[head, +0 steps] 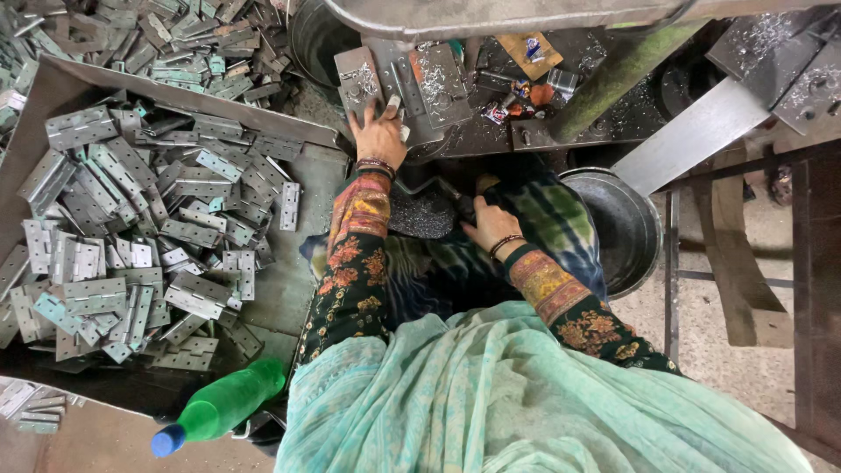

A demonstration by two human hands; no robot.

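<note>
Two bare hands work at a machine worktop (pixel 491 140) strewn with metal shavings. The left hand (pixel 378 133), at about 11 o'clock from the lap, lies flat with fingers spread in a wide grip, pressing down on a grey metal hinge plate (pixel 357 81). The plate rests on the worktop at 12 o'clock from the hand; its long axis runs toward 12 o'clock, tilted slightly left, and its dull, punched face carries bright curls of swarf. The right hand (pixel 491 226), at 4 o'clock from the left, is curled in a narrow grip near a dark part at the machine's lower edge; whether it holds anything cannot be told. A tray (pixel 53 88) at 9 o'clock holds a heap of grey hinges (pixel 131 236). A green bottle with a blue cap (pixel 219 407) lies at 7 o'clock. A round metal bowl (pixel 626 232) stands at 3 o'clock of the right hand.
</note>
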